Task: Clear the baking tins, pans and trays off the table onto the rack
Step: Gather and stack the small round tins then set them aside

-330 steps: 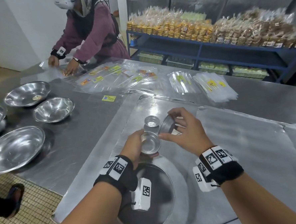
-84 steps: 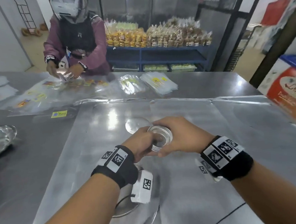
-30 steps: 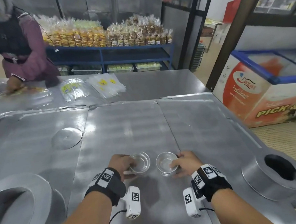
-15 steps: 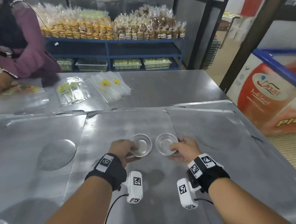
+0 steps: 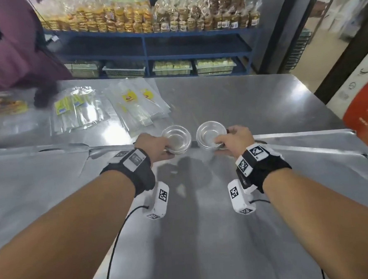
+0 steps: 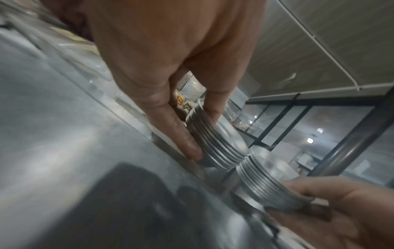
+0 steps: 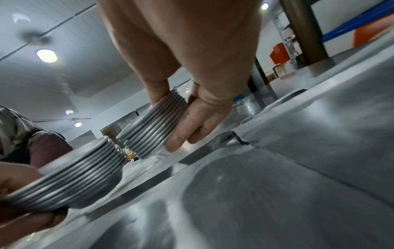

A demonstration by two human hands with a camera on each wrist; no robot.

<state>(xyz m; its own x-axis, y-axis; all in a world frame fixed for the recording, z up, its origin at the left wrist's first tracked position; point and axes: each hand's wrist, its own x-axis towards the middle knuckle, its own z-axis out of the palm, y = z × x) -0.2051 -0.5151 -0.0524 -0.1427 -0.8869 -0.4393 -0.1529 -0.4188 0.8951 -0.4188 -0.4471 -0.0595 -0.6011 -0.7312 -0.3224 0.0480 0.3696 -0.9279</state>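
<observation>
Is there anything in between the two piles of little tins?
No. The left stack and right stack sit side by side with just a narrow strip of bare metal table between them, clearest in the head view.

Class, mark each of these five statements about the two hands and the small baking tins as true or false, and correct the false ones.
1. Each hand grips its own stack of small tins. True: the left hand holds the left stack, the right hand the right stack.
2. The tins are square. False: they are round.
3. Each stack holds just one tin. False: the wrist views show many nested rims.
4. Clear plastic bags lie on the table beyond the stacks. True.
5. The blue shelf behind the table is bare. False: it carries packaged baked goods.
</observation>
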